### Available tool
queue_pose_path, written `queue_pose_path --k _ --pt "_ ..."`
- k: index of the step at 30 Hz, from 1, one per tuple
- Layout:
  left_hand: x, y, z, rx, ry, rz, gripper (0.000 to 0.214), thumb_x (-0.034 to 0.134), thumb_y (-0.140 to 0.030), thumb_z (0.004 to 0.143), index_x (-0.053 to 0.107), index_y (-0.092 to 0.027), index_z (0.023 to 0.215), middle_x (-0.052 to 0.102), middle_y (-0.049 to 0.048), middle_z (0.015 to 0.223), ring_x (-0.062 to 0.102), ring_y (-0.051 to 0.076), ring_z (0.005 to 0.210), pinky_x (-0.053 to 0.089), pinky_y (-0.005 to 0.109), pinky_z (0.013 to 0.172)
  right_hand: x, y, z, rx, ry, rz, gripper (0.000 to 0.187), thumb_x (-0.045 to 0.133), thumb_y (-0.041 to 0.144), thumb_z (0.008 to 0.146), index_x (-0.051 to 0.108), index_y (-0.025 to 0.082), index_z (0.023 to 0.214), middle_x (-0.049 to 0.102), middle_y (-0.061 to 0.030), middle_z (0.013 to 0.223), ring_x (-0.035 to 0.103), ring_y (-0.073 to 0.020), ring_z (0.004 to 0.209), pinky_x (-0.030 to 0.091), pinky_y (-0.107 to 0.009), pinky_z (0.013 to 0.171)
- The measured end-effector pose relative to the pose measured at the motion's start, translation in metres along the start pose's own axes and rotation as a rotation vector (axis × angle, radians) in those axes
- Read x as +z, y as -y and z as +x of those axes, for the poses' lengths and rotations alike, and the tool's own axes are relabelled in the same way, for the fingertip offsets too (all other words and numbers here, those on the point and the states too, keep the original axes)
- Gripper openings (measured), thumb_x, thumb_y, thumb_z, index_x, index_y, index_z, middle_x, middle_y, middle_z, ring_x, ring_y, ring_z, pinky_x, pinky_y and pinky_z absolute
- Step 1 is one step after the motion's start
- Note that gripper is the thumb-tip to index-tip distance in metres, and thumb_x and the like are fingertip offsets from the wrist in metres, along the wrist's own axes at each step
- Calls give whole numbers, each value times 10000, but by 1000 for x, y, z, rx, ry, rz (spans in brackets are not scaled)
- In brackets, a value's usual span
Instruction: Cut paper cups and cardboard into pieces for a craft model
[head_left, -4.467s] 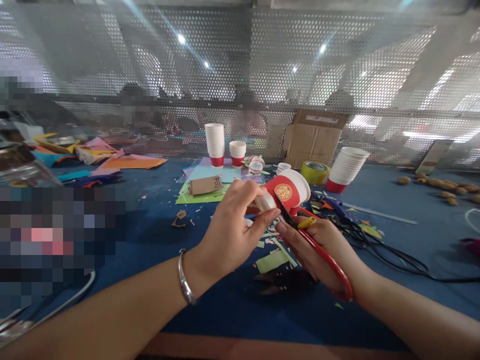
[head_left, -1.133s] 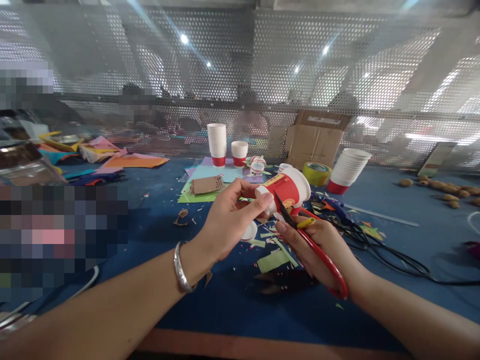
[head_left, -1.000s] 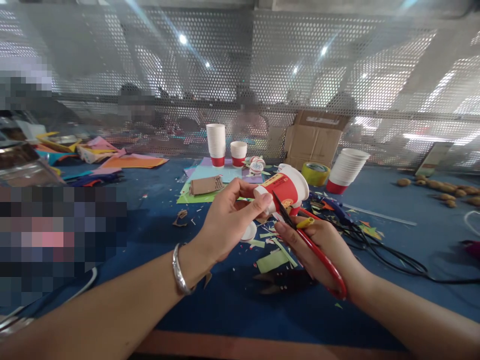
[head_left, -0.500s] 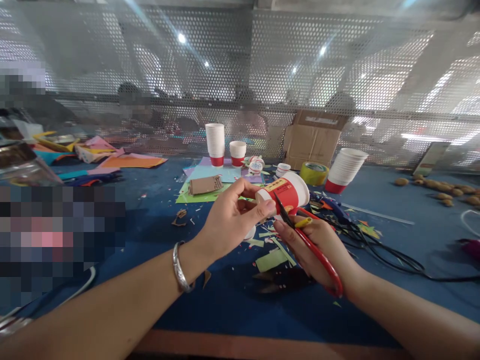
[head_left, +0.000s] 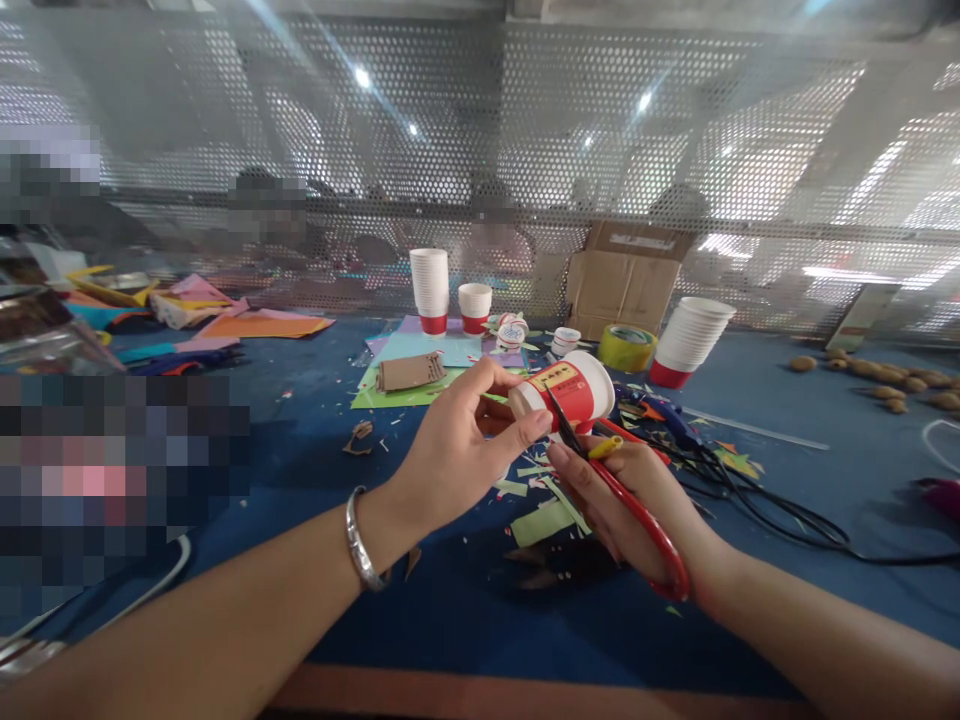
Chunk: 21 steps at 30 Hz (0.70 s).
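Observation:
A red and white paper cup [head_left: 577, 388] lies tilted in the grip of my left hand [head_left: 469, 430], its mouth facing right and its base end between my thumb and fingers. My right hand [head_left: 622, 490] is closed round a pair of red-handled scissors [head_left: 637, 510] with a yellow piece near the pivot. The dark blades lie against the cup's lower side, close to my left thumb. Whether they have cut into the wall I cannot tell. Below both hands, pale green paper scraps [head_left: 541, 522] are strewn over the blue table [head_left: 300, 560].
Stacked paper cups [head_left: 430, 290] stand behind, with another stack [head_left: 691, 340] at the right beside yellow tape [head_left: 627, 348] and a cardboard box [head_left: 626, 280]. Corrugated cardboard [head_left: 410, 372] lies on coloured sheets. Black cables [head_left: 780, 510] run right. A blurred-out person is at the left.
The cup has turned slightly in my left hand and shifted a little down and left. The scissors stay almost in place against it.

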<state>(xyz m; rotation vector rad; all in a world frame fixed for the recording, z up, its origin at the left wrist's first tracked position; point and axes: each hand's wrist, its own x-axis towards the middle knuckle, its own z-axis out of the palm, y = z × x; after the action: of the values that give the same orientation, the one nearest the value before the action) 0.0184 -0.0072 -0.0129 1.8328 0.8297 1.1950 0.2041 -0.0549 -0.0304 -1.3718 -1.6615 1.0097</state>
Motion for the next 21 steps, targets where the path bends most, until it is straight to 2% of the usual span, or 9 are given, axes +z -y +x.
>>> queue_pose_path --k 4,9,13,15,18,21 --pt "-1 1 -1 89 -53 126 267 718 -393 876 567 -206 994 697 75 1012 682 193 884 573 344 826 0 1 -1 -7 0 19 535 598 661 875 450 231 592 431 53 355 355 -87 282 245 -236 319" --pt "-3 4 -1 221 -71 223 229 726 -339 873 607 -220 1028 686 90 1074 664 225 966 581 381 857 -2 3 -1 -27 8 -38 536 558 652 907 447 228 599 441 44 368 366 -86 304 262 -231 328" --pt "-3 2 -2 244 -99 261 266 741 -345 861 620 -219 1061 657 85 1086 663 232 992 581 396 879 -4 4 -1 -62 -6 -52 477 605 606 898 481 223 644 458 56 383 377 -91 308 277 -227 333" --pt "-2 -1 -1 192 -105 167 321 770 -366 836 617 -213 1074 660 76 1078 677 217 958 588 367 846 -5 6 -2 -91 -25 -45 457 634 590 882 488 222 654 453 65 389 373 -90 309 279 -226 334" --pt "-1 -5 2 -32 -117 -110 389 773 -441 822 595 -201 1071 684 62 1047 691 173 838 597 319 755 -6 9 -2 -134 -32 -81 399 620 555 896 545 212 708 458 69 413 384 -94 324 286 -223 340" --pt "-1 -6 6 -233 -92 -362 361 734 -482 845 591 -182 986 706 48 931 683 147 758 596 301 719 -6 10 -1 -161 -56 -135 381 601 521 902 554 208 690 430 68 415 369 -92 340 275 -222 345"
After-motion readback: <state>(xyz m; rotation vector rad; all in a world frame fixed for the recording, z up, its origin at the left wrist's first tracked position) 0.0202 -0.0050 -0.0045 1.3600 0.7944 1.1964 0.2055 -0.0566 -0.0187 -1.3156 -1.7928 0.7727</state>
